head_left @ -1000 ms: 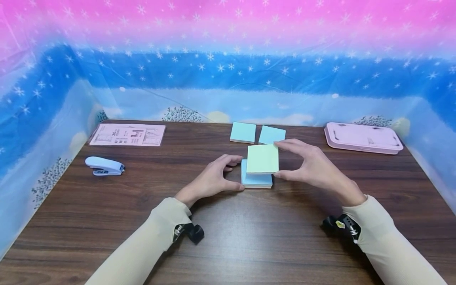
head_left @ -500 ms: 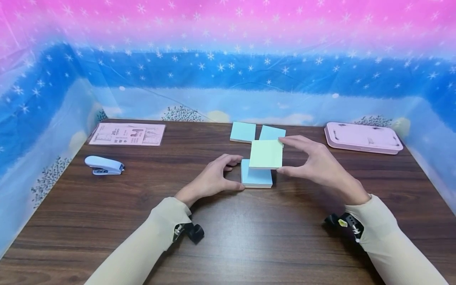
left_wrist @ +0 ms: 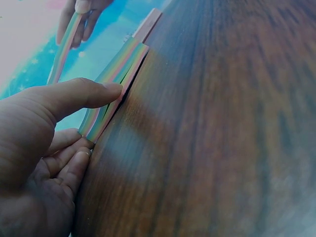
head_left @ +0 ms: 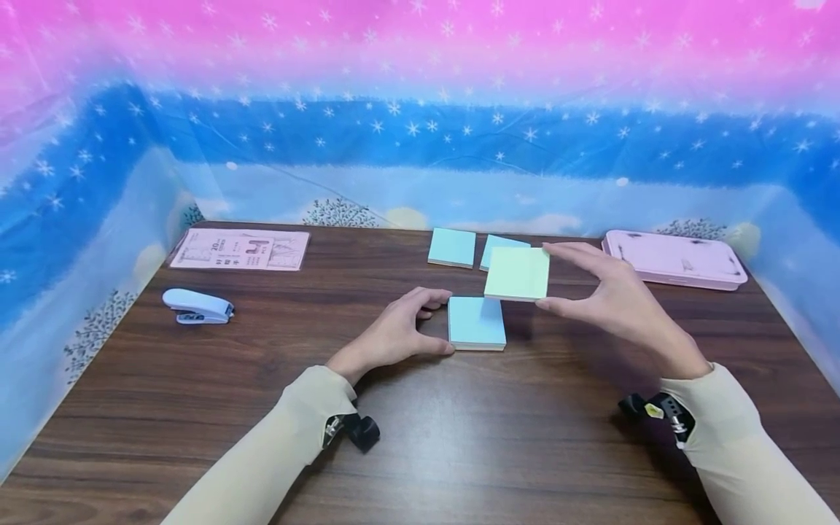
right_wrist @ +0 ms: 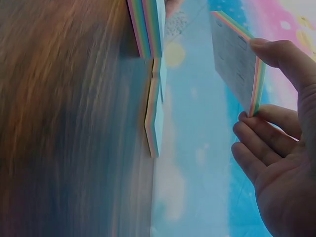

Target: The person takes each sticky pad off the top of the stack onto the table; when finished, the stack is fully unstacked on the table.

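Observation:
My right hand [head_left: 620,302] pinches a sticky note pad [head_left: 517,274] with a pale green top by two of its corners, between thumb and fingers. It is raised off the table; the right wrist view shows its striped rainbow edge and grey printed underside. Below and to the left lies a stack of sticky note pads [head_left: 476,322] with a light blue top, two pads thick in the right wrist view [right_wrist: 145,27]. My left hand [head_left: 394,329] grips that stack at its left side, thumb at the near corner and fingers at the far one.
Two more light blue pads lie behind, one at the left [head_left: 453,246] and one partly hidden by the raised pad [head_left: 496,243]. A pale stapler [head_left: 199,306] and a pink printed packet [head_left: 246,250] are at left, a pink case [head_left: 679,259] at back right. Snowflake-patterned cloth surrounds the table.
My right hand has carried the green-topped pad up and to the right, off the stack, whose blue top now shows almost wholly. The left hand stays at the stack.

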The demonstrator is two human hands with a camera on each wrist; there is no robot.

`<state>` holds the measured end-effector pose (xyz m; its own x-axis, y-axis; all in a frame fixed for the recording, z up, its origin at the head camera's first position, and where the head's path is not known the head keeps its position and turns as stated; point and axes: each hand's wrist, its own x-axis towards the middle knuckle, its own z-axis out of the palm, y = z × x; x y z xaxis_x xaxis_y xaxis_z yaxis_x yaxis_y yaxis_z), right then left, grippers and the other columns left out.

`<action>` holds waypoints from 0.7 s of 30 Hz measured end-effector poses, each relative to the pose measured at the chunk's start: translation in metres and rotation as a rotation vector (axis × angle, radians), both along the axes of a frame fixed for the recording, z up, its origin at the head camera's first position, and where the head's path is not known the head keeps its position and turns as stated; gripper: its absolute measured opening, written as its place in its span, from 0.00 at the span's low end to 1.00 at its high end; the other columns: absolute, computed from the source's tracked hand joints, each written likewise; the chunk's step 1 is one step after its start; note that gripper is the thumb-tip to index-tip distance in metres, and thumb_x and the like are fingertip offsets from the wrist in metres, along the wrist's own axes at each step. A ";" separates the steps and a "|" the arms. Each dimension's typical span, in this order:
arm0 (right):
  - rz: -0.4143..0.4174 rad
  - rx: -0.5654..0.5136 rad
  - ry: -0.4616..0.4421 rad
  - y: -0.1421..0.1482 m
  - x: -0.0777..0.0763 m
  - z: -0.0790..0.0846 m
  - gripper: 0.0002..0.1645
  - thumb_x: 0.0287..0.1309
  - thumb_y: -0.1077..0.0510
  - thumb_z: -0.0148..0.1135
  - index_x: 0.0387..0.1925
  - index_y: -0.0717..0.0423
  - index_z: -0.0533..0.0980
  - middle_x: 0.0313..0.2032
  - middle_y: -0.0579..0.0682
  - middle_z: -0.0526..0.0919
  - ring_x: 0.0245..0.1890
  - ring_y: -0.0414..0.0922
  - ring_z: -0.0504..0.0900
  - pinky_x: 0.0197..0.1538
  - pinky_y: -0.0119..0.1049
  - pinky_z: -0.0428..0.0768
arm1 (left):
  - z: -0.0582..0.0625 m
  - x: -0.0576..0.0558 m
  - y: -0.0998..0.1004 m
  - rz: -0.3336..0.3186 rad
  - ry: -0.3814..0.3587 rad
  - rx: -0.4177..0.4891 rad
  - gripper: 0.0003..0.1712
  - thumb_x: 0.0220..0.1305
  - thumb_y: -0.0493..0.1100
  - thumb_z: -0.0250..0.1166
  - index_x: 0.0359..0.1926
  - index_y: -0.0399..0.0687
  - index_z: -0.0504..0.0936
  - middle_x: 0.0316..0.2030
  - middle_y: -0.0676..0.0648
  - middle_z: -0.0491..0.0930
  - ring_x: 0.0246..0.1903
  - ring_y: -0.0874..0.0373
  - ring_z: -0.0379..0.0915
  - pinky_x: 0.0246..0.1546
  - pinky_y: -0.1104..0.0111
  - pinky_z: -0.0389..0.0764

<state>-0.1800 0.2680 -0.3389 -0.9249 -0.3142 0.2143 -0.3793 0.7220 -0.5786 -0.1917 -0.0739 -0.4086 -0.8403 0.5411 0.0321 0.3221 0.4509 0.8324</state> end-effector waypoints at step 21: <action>-0.111 0.060 -0.055 0.048 -0.007 -0.020 0.51 0.53 0.39 0.83 0.75 0.50 0.74 0.73 0.58 0.73 0.78 0.65 0.60 0.76 0.68 0.58 | 0.002 0.002 0.001 0.011 -0.007 -0.010 0.48 0.57 0.44 0.82 0.76 0.45 0.72 0.68 0.46 0.74 0.64 0.47 0.74 0.67 0.58 0.75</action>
